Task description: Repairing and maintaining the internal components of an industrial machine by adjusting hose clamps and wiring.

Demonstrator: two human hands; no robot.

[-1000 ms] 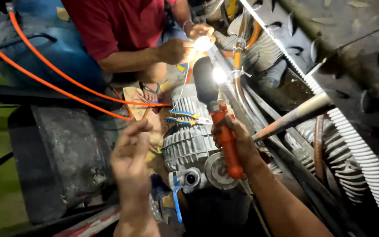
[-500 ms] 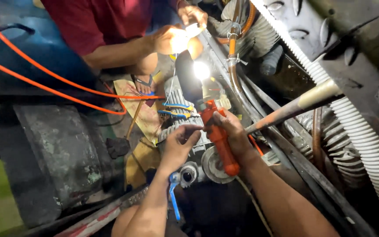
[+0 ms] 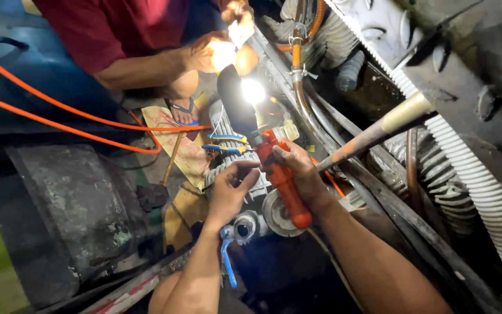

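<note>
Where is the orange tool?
In the head view's middle, the orange tool sits gripped in the right hand, beside the left hand on the ribbed grey motor.

Orange-handled tool (image 3: 283, 180) upright against ribbed motor (image 3: 233, 166)

In my right hand (image 3: 304, 174) is a lamp handle (image 3: 284, 185) of smooth, glossy orange plastic. My left hand (image 3: 230, 189) touches the alternator (image 3: 240, 163), ribbed bare metal with a dull grey sheen. Right of the alternator runs a corrugated hose (image 3: 476, 183) of matt white plastic. Left of it sits a rough, corroded metal block (image 3: 68, 215) and thin glossy orange cable (image 3: 59, 113).
</note>
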